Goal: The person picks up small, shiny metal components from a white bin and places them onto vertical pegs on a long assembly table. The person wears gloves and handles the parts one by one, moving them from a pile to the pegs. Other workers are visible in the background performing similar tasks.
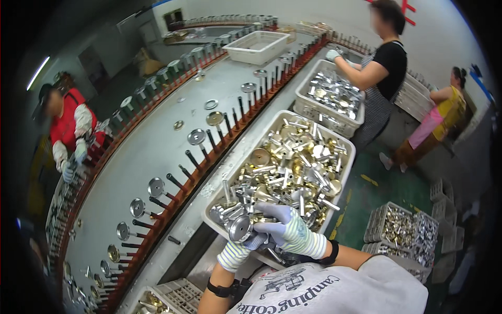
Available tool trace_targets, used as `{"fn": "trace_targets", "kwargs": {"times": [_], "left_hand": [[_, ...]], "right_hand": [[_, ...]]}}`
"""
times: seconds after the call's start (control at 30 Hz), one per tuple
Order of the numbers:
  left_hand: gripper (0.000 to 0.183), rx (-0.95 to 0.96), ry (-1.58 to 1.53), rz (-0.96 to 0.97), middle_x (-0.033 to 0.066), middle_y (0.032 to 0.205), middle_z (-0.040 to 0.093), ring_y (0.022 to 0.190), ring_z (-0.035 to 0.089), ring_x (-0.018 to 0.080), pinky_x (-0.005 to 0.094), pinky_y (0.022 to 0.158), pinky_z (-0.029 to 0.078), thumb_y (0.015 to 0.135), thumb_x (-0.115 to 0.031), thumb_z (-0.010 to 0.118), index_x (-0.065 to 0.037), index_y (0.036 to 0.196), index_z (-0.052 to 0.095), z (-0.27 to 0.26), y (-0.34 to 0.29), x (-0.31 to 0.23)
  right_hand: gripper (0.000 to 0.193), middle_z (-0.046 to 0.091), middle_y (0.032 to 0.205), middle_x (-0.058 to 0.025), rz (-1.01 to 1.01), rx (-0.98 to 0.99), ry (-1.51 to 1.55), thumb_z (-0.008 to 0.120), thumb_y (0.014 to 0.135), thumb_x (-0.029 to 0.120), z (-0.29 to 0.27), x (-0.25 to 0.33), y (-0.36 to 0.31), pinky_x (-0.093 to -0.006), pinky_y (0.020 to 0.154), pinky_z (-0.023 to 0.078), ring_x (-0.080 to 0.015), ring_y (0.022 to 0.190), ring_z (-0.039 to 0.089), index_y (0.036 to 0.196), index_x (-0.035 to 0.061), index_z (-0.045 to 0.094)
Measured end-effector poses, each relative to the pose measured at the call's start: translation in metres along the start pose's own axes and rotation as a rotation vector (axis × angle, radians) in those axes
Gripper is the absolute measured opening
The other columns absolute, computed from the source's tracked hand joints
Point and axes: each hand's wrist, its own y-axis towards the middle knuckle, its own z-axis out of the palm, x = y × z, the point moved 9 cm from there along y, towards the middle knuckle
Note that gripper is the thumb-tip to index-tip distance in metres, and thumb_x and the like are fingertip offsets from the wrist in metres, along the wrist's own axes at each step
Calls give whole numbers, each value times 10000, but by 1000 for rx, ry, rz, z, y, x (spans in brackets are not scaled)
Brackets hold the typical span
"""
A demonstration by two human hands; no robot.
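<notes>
In striped work gloves, both my hands are at the near end of a white plastic crate (342,172) heaped with silver and gold metal parts (293,162). My left hand (235,255) is closed on a shiny round metal part (240,228), its dished face turned up. From the right, my right hand (287,227) reaches beside that part with bent fingers. Its fingertips are among metal pieces, and what they pinch is hidden. More silver parts (280,255) lie partly covered beneath my hands.
A curved grey table (151,131) is edged by a rail of upright dark pegs (209,140), some carrying round parts. A co-worker (387,63) stands at another full crate (334,125). Two more people are farther off. Stacked crates (387,209) stand on the green floor, lower right.
</notes>
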Motion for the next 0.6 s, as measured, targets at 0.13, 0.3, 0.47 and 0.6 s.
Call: {"fn": "trace_targets", "kwargs": {"times": [0.13, 0.3, 0.47, 0.6], "left_hand": [[254, 13, 227, 119, 23, 952, 633, 827, 585, 121, 268, 733, 513, 863, -89, 662, -45, 1104, 594, -21, 6, 5], [241, 5, 151, 139, 49, 1038, 637, 868, 591, 141, 291, 782, 517, 871, -64, 647, -41, 1107, 605, -71, 3, 15], [321, -701, 549, 434, 124, 1137, 637, 1035, 597, 210, 327, 843, 511, 931, -224, 563, -27, 1183, 590, -254, 26, -25], [294, -1169, 1066, 406, 188, 1143, 638, 1010, 612, 330, 379, 886, 473, 949, -206, 512, -35, 1172, 599, -361, 30, -10]], "right_hand": [[406, 466, 1338, -229, 180, -22, 381, 624, 840, 103, 6, -14, 10, -422, 995, 400, -377, 1204, 492, 1240, 71, 565], [388, 505, 1329, -177, 276, 83, 488, 619, 896, 178, 42, -36, -12, -379, 1013, 395, -295, 1224, 502, 1253, 41, 555], [367, 508, 1332, -160, 435, -41, 444, 600, 866, 108, 44, -56, -26, -360, 1029, 391, -273, 1222, 508, 1220, 14, 579], [374, 514, 1325, -160, 427, -7, 421, 605, 852, 95, 51, -57, -30, -373, 1045, 378, -286, 1241, 494, 1217, 15, 581]]}}
